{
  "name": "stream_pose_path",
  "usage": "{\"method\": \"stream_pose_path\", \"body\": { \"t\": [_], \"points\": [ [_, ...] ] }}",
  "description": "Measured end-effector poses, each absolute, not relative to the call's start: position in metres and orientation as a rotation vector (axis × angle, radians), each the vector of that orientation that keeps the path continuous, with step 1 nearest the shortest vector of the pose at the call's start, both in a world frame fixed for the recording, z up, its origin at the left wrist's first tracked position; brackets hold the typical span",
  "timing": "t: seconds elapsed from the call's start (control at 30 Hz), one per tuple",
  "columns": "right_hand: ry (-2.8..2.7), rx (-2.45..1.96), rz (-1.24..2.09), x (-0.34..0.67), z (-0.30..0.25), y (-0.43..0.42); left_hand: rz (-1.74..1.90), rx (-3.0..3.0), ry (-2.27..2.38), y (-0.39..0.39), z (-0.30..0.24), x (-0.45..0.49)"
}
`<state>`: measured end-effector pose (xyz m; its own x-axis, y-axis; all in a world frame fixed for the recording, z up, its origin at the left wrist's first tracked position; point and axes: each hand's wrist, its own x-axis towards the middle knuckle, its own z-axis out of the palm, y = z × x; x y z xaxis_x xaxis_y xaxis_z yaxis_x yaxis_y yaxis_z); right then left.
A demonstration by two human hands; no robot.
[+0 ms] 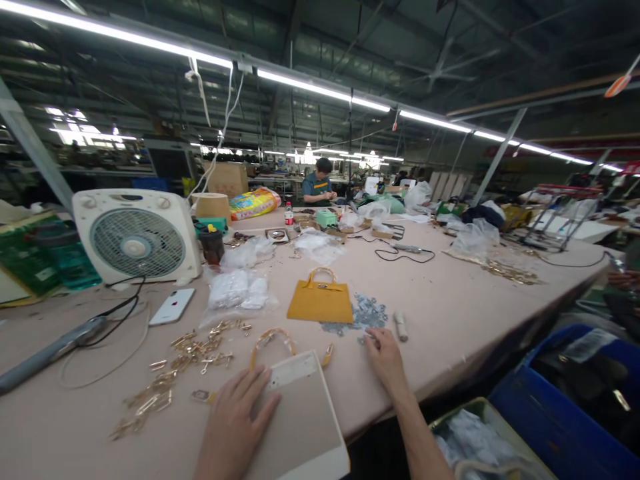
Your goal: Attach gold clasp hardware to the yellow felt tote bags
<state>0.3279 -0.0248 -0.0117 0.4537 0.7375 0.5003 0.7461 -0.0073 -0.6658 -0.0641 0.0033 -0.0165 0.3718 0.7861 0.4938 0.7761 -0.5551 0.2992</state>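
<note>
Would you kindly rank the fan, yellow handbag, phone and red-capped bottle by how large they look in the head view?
1. Fan
2. Yellow handbag
3. Phone
4. Red-capped bottle

The bottle stands farthest back, so this is apparent size only.

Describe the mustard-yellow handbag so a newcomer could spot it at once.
From the white fan on the table, look right, past the bagged white items, to the handbag beside the grey heap. Unlike the pale piece under the left hand, it shows a mustard face with a metal fitting.
</note>
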Motion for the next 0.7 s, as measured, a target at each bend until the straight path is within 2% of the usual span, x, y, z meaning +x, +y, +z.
{"method": "stream_pose_path", "body": {
  "t": [0.27,0.4,0.53,0.7],
  "points": [
    [-1.42,-1.743,0.098,0.325,-0.022,-0.022,0.843,2.359,1.594,-0.022,0.016,-0.057],
    [-1.214,-1.708,0.233,0.303,-0.021,-0.023,0.906,2.311,1.637,-0.028,0.021,-0.056],
    [-1.147,-1.494,0.474,0.244,0.006,-0.019,0.915,2.31,1.62,-0.03,0.019,-0.058],
    [-1.602,-1.246,0.765,0.165,0.045,-0.001,0.929,2.308,1.614,-0.026,0.016,-0.058]
  ]
}}
